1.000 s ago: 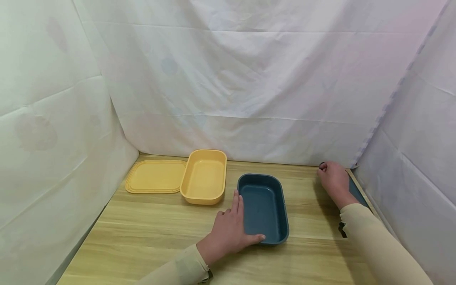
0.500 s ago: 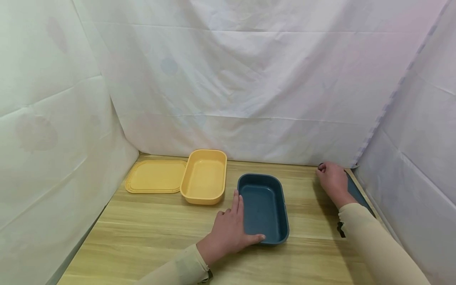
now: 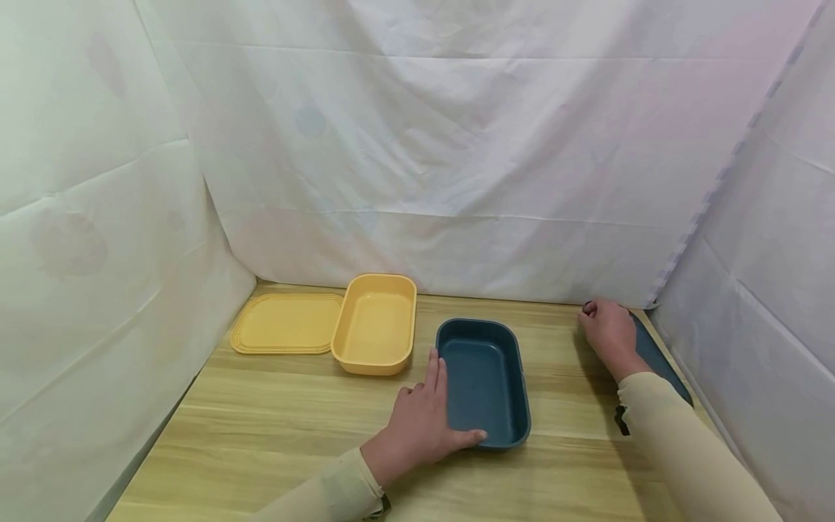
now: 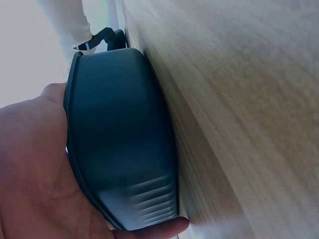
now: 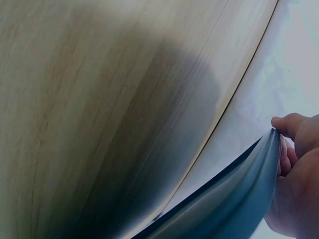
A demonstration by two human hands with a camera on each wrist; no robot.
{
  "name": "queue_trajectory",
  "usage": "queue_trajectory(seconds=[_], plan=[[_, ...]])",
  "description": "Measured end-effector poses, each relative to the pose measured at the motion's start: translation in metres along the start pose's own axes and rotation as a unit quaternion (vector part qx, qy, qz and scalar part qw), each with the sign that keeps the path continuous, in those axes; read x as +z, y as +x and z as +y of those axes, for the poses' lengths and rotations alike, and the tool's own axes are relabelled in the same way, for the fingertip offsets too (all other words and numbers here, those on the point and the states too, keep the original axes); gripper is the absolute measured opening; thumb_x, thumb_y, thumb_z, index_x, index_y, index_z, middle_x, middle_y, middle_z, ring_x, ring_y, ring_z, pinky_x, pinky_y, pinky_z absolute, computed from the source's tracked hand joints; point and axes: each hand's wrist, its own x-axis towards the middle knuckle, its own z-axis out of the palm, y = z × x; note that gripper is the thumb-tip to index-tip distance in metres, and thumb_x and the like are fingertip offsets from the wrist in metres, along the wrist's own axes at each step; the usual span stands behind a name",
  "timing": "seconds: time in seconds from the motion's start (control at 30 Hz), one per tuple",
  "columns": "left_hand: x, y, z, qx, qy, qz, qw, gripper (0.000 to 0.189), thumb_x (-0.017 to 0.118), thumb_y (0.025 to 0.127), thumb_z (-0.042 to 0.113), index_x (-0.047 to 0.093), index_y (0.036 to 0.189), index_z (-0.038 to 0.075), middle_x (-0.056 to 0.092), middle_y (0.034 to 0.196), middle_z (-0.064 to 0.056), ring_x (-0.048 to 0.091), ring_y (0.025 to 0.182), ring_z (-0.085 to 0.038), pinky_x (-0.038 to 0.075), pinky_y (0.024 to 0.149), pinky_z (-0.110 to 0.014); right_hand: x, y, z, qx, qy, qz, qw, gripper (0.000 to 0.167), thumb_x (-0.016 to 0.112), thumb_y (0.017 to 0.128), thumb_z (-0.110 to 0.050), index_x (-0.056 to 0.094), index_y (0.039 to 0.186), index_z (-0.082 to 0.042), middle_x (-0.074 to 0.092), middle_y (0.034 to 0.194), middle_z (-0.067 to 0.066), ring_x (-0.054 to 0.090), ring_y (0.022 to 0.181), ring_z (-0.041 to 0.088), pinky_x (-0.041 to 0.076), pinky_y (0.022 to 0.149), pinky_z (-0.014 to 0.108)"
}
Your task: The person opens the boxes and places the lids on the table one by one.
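Observation:
A dark blue rectangular box [image 3: 483, 377] stands upright in the middle of the table, open side up. Against its near left corner rests my left hand [image 3: 420, 428], with straight fingers along the left side and the thumb at the near rim. The box's outer wall [image 4: 119, 134] fills the middle of the left wrist view, with the palm beside it. At the far right, my right hand [image 3: 609, 333] pinches one end of a dark blue lid [image 3: 655, 355]. In the right wrist view the lid [image 5: 224, 194] is tilted, its edge between thumb and fingers. The hand hides part of it in the head view.
A yellow box [image 3: 375, 330] stands behind and left of the blue one. Its left side meets a flat yellow lid [image 3: 287, 324]. White cloth [image 3: 443, 145] hangs along the wooden table's [image 3: 261, 435] back and both sides.
My right hand has shifted slightly left and nearer with the blue lid, and more of the lid shows beside the wrist. The left hand and the blue box look unchanged.

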Motion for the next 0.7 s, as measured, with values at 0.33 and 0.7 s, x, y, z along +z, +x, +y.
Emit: queue_trajectory(seconds=[0.33, 0.7], plan=[[0.0004, 0.0004, 0.0, -0.003, 0.006, -0.001, 1.0, 0.143, 0.055, 0.081, 0.102, 0.02, 0.175, -0.001, 0.005, 0.184, -0.02, 0.071, 0.123, -0.031, 0.054, 0.098, -0.053, 0.0046, 0.0003, 0.0019, 0.02, 0.001, -0.014, 0.9997, 0.016, 0.073, 0.105, -0.015, 0.076, 0.105, 0.001, 0.075, 0.096, 0.021, 0.067, 0.078, 0.036, 0.054, 0.07, 0.054], [0.0019, 0.0008, -0.0008, -0.002, 0.006, 0.004, 1.0, 0.143, 0.056, 0.082, 0.101, 0.019, 0.175, -0.001, 0.005, 0.184, -0.021, 0.071, 0.122, -0.032, 0.054, 0.098, -0.053, 0.0103, 0.0004, 0.0019, 0.037, 0.008, -0.023, 0.999, 0.017, 0.072, 0.106, -0.015, 0.075, 0.107, 0.002, 0.074, 0.098, 0.023, 0.066, 0.08, 0.038, 0.052, 0.07, 0.055]])
